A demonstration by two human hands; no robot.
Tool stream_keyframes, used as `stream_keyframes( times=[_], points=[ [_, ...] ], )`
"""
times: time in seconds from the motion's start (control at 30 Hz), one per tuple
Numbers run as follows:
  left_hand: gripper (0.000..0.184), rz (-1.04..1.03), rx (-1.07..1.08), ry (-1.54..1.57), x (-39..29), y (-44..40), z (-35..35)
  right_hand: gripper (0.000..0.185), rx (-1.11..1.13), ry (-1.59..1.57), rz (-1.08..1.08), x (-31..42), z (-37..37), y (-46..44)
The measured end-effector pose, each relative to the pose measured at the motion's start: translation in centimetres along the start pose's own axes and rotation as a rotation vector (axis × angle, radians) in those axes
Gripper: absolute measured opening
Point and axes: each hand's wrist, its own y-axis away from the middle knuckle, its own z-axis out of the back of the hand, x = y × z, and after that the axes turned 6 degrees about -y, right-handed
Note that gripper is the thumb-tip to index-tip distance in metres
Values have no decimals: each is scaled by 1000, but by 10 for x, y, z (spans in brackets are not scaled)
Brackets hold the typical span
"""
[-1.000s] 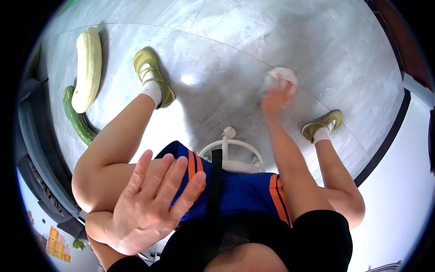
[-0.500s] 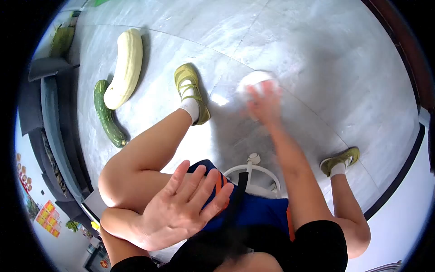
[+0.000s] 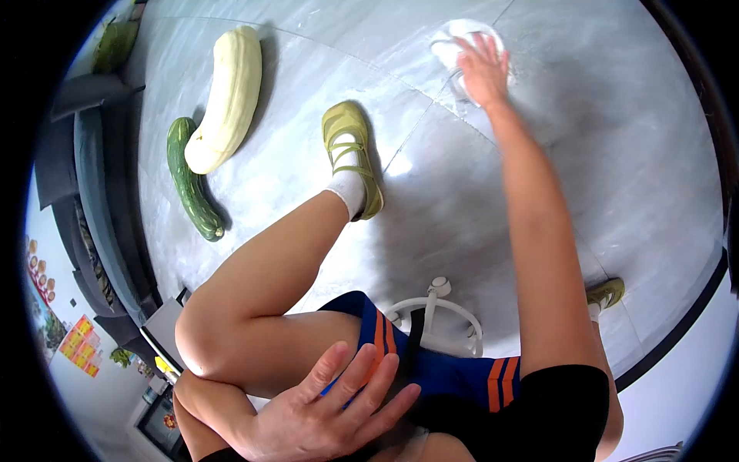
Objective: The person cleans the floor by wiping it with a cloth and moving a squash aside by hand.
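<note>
My right hand (image 3: 483, 73) reaches far forward, its fingers spread flat over a white cloth or wipe (image 3: 454, 45) on the floor. It presses the cloth down; I cannot make out the exact material. A shiny, wet-looking patch lies beside the cloth near the palm. My left hand (image 3: 331, 408) is held up over my lap, fingers apart and nothing in it. Far from both hands, a long pale-cream squash (image 3: 229, 100) lies on the floor at the left, with a green striped squash (image 3: 192, 185) alongside it.
Grey tiled floor (image 3: 323, 69) stretches around my feet. My foot in a green shoe (image 3: 350, 154) stands between the squashes and the cloth. A white caster base (image 3: 439, 308) is beneath me. A dark sofa (image 3: 100, 200) lines the left, and a dark edge runs along the right.
My right hand and the white cloth have slid forward and slightly right across the floor. My left hand sits lower in view, and the whole view has shifted a little.
</note>
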Motion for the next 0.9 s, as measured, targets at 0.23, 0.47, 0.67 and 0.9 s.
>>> stream_keyframes(
  times=[0.23,0.47,0.67,0.9],
  points=[
    [55,-30,-61,-68,-11,8,-7,53,225,-16,303,104,-15,170],
    [56,-88,-108,-130,-30,10,-34,59,197,-98,393,114,-20,241],
    [52,-129,-124,-115,-52,15,-67,58,46,380,-39,7,15,193],
    [51,-172,-91,-144,-63,22,-92,59,-272,349,-433,-68,28,265]
  ],
)
